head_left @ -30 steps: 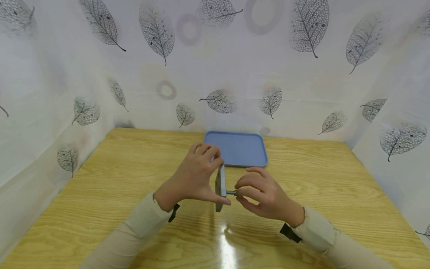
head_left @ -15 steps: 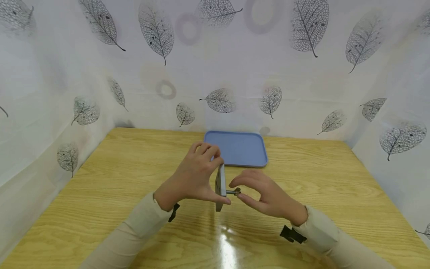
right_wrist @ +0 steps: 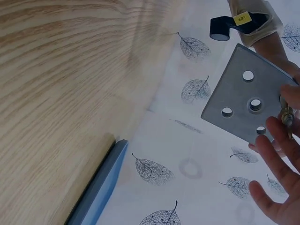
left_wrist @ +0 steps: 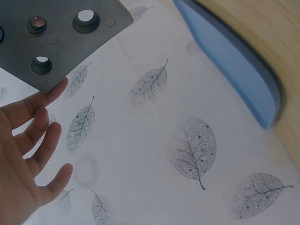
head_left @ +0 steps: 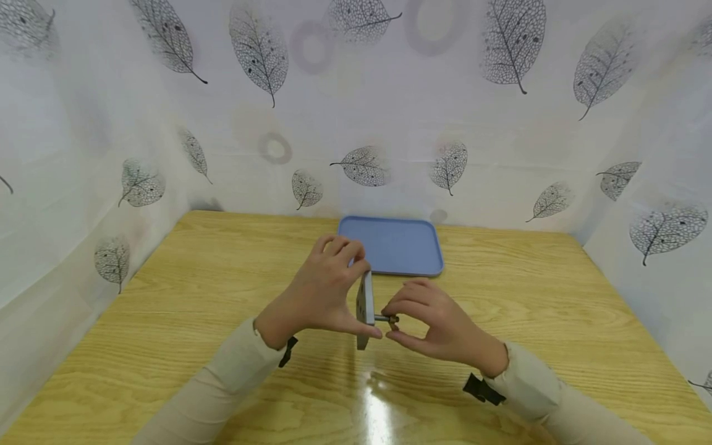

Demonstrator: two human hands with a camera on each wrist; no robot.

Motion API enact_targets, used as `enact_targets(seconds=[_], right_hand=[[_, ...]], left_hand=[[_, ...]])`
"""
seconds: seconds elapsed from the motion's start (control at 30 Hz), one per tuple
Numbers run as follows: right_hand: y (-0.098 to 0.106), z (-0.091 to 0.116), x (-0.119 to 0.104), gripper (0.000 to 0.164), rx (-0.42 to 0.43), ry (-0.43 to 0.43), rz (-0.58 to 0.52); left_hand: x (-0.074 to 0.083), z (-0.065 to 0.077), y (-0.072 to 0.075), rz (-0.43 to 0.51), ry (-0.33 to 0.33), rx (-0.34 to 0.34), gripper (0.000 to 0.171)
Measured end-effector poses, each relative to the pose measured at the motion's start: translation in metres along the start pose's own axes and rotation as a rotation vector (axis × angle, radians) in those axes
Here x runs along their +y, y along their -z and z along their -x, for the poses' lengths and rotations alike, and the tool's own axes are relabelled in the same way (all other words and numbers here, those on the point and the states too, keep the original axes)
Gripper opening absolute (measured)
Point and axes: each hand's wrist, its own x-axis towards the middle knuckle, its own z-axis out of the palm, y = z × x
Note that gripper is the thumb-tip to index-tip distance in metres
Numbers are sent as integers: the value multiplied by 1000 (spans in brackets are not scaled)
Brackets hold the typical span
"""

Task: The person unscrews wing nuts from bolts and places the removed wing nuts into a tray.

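My left hand [head_left: 325,290] grips a grey square metal plate [head_left: 365,309] by its edges, holding it upright above the table. Several round holes pierce the plate, as the right wrist view shows. A screw with a wing-like, brass-coloured head [head_left: 394,320] sticks out of the plate's right face. Around that head are the thumb and fingers of my right hand [head_left: 442,321], pinching it. Seen from the left wrist, the screw's threaded end [left_wrist: 36,24] fills one hole of the plate, and the other fingers of my left hand [left_wrist: 23,159] are spread below.
Behind the hands, a blue tray [head_left: 400,247] lies on the wooden table [head_left: 250,259] near the back edge. A white cloth [head_left: 389,111] printed with leaves hangs round the back and sides. Each wrist carries a black strap piece [head_left: 483,389].
The fingers of my right hand have come off the screw's head and closed round it again, and the head has turned. My left hand and the plate have stayed in place.
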Motion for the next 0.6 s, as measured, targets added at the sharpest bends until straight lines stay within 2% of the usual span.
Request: enact_targets(seconds=[0.4,0.6], right_hand=[[-1,-2,0,16,151,182,117],[0,-3,-2,18,176,221,160]], left_hand=[[1,0,1,15,18,-16,83],[1,1,1,25,20,-3,82]])
